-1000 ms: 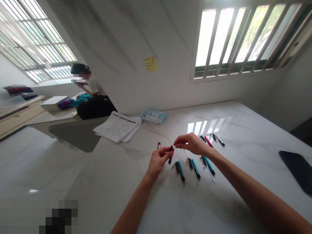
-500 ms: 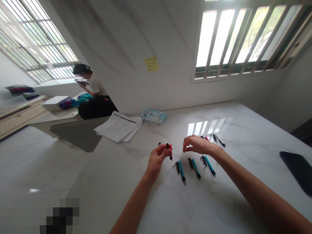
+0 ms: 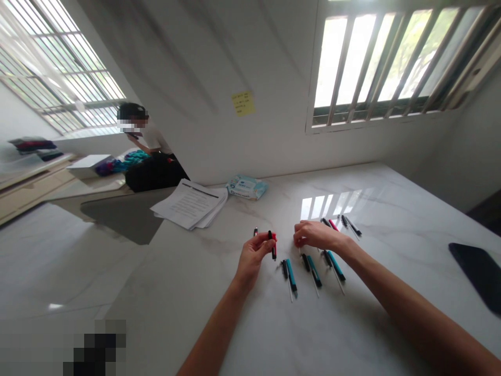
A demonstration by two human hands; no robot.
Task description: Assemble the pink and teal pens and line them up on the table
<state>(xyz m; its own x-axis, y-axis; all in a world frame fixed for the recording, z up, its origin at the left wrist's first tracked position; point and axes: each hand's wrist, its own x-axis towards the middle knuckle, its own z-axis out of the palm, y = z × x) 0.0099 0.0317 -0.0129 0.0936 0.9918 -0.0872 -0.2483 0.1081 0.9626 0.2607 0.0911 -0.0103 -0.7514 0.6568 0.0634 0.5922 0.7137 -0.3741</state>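
My left hand [image 3: 250, 257] is closed on a red and black pen piece [image 3: 273, 246], held upright between thumb and fingers above the table. To its right my right hand [image 3: 318, 233] is lowered to the tabletop, fingertips pinched together; whatever is in them is hidden, though a thin white stick shows just below. Nearer to me lie three sets of pen parts: a left set with a turquoise barrel [image 3: 289, 270], a middle turquoise barrel [image 3: 312, 265] and a right turquoise barrel [image 3: 335, 261], each beside a black piece and a thin white refill.
Beyond my right hand lie a red pen part [image 3: 333, 224] and black and grey pen parts [image 3: 354, 226]. Papers [image 3: 191, 203] and a wipes packet [image 3: 246, 187] rest toward the wall. A dark phone-like slab [image 3: 475, 274] is at right. Another person [image 3: 154, 138] sits at far left.
My right hand has come down slightly and its fingers have closed together at the tabletop. The left hand keeps its hold on the red and black pen piece, almost unmoved.
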